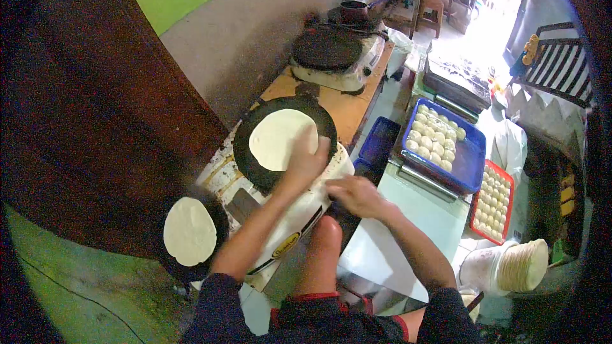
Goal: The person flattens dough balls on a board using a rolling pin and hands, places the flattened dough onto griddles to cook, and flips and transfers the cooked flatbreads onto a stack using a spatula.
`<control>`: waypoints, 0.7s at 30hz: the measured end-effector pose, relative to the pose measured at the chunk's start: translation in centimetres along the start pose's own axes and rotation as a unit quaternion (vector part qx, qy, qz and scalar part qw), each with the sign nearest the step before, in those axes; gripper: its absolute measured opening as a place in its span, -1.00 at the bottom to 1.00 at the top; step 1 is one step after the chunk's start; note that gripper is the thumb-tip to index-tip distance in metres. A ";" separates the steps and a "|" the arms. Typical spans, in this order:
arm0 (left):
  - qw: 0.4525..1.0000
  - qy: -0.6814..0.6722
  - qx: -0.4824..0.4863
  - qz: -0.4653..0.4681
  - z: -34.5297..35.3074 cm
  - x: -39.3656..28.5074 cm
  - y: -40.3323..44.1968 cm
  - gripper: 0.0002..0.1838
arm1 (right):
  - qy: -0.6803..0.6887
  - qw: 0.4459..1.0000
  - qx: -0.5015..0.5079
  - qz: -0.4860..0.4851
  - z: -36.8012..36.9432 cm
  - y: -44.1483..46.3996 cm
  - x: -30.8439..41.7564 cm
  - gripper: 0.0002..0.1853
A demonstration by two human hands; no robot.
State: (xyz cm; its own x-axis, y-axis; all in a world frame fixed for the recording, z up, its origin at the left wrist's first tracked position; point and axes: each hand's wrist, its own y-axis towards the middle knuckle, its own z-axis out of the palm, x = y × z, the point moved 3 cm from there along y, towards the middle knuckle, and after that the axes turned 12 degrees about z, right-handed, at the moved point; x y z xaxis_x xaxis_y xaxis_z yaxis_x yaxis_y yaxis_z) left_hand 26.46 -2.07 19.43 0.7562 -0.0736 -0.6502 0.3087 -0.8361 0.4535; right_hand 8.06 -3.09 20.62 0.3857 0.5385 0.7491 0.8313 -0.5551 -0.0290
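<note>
My left hand (307, 162), smeared by motion, is over the right edge of a pale round flatbread (274, 140). This flatbread lies on a black round griddle (248, 169) on a white gas stove (280, 226). Whether the left fingers touch the dough, I cannot tell. Beside the stove's right edge, my right hand (360, 196) has its fingers loosely stretched toward the left, with nothing visible in them. A second flatbread (190, 231) covers most of another black pan (220, 220) at the lower left.
Farther back is another stove with a bare black griddle (327, 49). On the right, a blue tray (470, 156) and a red tray (507, 194) hold several dough balls. A stack of flatbreads (524, 264) leans by a white bucket (478, 267). My knee (326, 236) is close to the stove.
</note>
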 end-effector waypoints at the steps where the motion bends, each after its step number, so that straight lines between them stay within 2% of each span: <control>1: 0.983 -0.163 0.058 -0.064 2.4 -4.3 -0.6 -0.33 | 0.039 0.996 -0.011 0.073 -1.8 -3.0 -1.3 -0.54; 2: 0.963 -0.181 0.172 -0.100 6.1 -6.1 -0.5 -0.26 | 0.077 0.986 -0.024 0.146 -3.3 -5.9 -3.0 -0.57; 3: 0.975 -0.173 0.114 -0.081 13.6 -4.8 -1.8 -0.17 | 0.096 0.975 -0.056 0.190 -4.5 -8.8 -5.0 -0.59; 4: 0.966 -0.178 0.146 -0.116 18.0 -5.5 -1.7 -0.09 | 0.114 0.961 -0.088 0.235 -5.6 -11.8 -7.1 -0.61; 6: 0.947 -0.220 0.154 -0.178 26.6 -4.2 -1.2 0.08 | 0.089 0.960 -0.152 0.217 -8.3 -17.3 -11.3 -0.59; 8: 0.959 -0.121 0.121 -0.224 30.6 -2.3 -0.9 -0.05 | 0.097 0.943 -0.197 0.250 -11.2 -22.8 -15.8 -0.58; 10: 0.932 -0.171 0.238 -0.214 32.7 1.6 -0.2 -0.20 | 0.135 0.909 -0.246 0.309 -14.1 -27.4 -19.8 -0.57; 11: 0.973 -0.054 0.163 -0.155 30.3 -0.1 -0.7 -0.26 | 0.170 0.897 -0.298 0.280 -15.3 -29.0 -20.9 -0.51; 12: 0.962 -0.116 0.207 -0.134 29.3 -0.3 -1.6 -0.35 | 0.186 0.883 -0.303 0.306 -16.5 -30.6 -23.6 -0.49; 13: 0.972 -0.118 0.163 -0.119 24.7 -4.2 -2.8 -0.43 | 0.186 0.867 -0.305 0.349 -18.1 -30.9 -22.6 -0.50; 14: 0.990 -0.075 0.102 -0.064 27.5 0.9 -4.6 -0.47 | 0.193 0.868 -0.320 0.328 -19.1 -31.3 -25.6 -0.50; 15: 0.966 -0.099 0.165 -0.175 22.8 -3.5 -5.4 -0.46 | 0.204 0.864 -0.335 0.315 -20.3 -30.6 -27.0 -0.53; 16: 0.950 -0.188 0.128 -0.214 21.6 -4.4 -7.1 -0.45 | 0.146 0.867 -0.348 0.324 -21.9 -29.5 -26.8 -0.54; 17: 0.945 -0.178 0.166 -0.219 21.6 -1.2 -9.6 -0.47 | 0.199 0.855 -0.353 0.324 -22.6 -28.1 -29.0 -0.58; 18: 0.939 -0.166 0.200 -0.226 22.0 1.6 -11.4 -0.48 | 0.186 0.875 -0.344 0.284 -23.7 -26.3 -30.6 -0.60; 19: 0.919 -0.159 0.243 -0.265 20.2 -1.0 -12.0 -0.49 | 0.179 0.871 -0.331 0.315 -24.4 -24.5 -31.6 -0.60; 20: 0.897 -0.151 0.283 -0.306 18.0 -3.8 -12.4 -0.50 | 0.234 0.862 -0.324 0.312 -24.8 -22.2 -34.0 -0.59; 21: 0.935 -0.118 0.230 -0.243 18.3 -2.8 -12.7 -0.50 | 0.206 0.866 -0.320 0.324 -25.8 -20.5 -34.3 -0.58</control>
State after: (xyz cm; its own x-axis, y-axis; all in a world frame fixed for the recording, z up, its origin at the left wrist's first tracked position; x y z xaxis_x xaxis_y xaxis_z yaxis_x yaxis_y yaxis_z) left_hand 9.87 -1.22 4.36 0.4267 0.3029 -0.8522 0.2612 -0.9434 -0.2045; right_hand -32.56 -26.55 12.56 0.4026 -0.2159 0.8895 0.0517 -0.9649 -0.2576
